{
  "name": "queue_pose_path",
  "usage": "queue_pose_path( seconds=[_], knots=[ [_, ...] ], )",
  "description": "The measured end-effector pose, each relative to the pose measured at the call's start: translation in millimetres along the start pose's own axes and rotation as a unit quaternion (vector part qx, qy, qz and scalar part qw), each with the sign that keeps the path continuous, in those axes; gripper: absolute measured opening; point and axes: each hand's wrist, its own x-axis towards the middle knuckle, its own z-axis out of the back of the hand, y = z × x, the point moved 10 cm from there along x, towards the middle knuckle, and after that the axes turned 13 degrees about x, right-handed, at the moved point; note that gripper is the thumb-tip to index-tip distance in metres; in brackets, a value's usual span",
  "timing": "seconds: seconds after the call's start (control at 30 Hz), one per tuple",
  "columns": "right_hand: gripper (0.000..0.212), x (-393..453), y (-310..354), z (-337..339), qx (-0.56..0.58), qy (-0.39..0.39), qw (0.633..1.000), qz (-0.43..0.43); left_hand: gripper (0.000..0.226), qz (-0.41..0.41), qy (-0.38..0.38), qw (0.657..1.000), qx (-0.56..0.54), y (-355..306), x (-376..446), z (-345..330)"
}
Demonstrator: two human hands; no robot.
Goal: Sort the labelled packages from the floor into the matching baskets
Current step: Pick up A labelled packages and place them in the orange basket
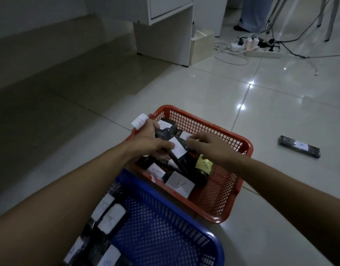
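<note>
Left hand (149,140) and right hand (204,144) are both over the red basket (223,200), and between them they have a black wrapped package (177,150) with a white label. The left hand's fingers curl around its near end with the thumb across the label; the right hand pinches the far end, fingers bent. The package sits above the heap, so I judge it is being set in, not yet let go. How does the sort stand? The red basket already holds several dark packages, their labels reading something like A, plus a gold one (203,164). The blue basket (165,223), touching the red basket's near corner, carries a row of labelled packages along its left side. Still to go: one black package (299,149) lies on the tiled floor (280,189) well off to the right of the red basket. By my reading, most of the job is done.
</note>
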Motion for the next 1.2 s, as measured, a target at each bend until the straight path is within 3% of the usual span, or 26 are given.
queue_pose_path(
  seconds=[0.1, 0.27, 0.33, 0.4, 0.5, 0.57, 0.67, 0.77, 0.9, 1.03, 1.2],
  knots=[
    [0.022, -16.0, 21.7, -35.6, 0.002, 0.118, 0.993, -0.012, 0.055, 0.006, 0.033, 0.999, -0.009, -2.7, -26.0, 10.8],
    [0.030, -42.6, 42.7, -80.9, -0.007, 0.140, 0.990, 0.010, 0.024, -0.038, 0.014, 0.989, 0.140, 13.4, -72.4, 49.2],
    [0.029, -51.3, 38.0, -102.3, -0.044, 0.141, 0.989, 0.021, 0.027, -0.036, -0.012, 0.971, 0.237, 31.3, -88.7, 69.4],
    [0.029, -62.7, 30.7, -124.2, -0.085, 0.143, 0.986, 0.028, 0.028, -0.033, -0.041, 0.944, 0.326, 49.2, -104.4, 89.1],
    [0.030, -80.5, 16.2, -151.8, -0.209, 0.162, 0.963, 0.047, 0.029, -0.024, -0.082, 0.858, 0.506, 79.6, -124.0, 114.9],
    [0.029, -88.4, -2.9, -162.7, -0.278, 0.173, 0.944, 0.034, 0.039, -0.005, -0.102, 0.826, 0.554, 103.9, -132.8, 128.1],
    [0.036, -95.1, -35.9, -175.8, -0.303, 0.203, 0.931, -0.010, 0.050, 0.028, -0.115, 0.843, 0.525, 135.5, -137.5, 139.7],
    [0.030, -102.4, -58.9, -188.0, -0.308, 0.203, 0.929, -0.036, 0.044, 0.030, -0.104, 0.872, 0.477, 147.4, -135.8, 132.9],
    [0.025, -103.1, -75.3, -196.3, -0.299, 0.148, 0.943, -0.017, 0.031, 0.005, -0.102, 0.877, 0.469, 145.5, -128.5, 113.8],
    [0.022, -108.4, -77.6, -208.6, -0.229, 0.168, 0.959, -0.020, 0.026, 0.002, -0.107, 0.883, 0.456, 139.4, -119.7, 108.2],
    [0.023, -108.1, -66.2, -210.9, -0.264, 0.147, 0.952, 0.041, 0.024, 0.015, -0.108, 0.885, 0.453, 132.6, -115.8, 110.0]
  ],
)
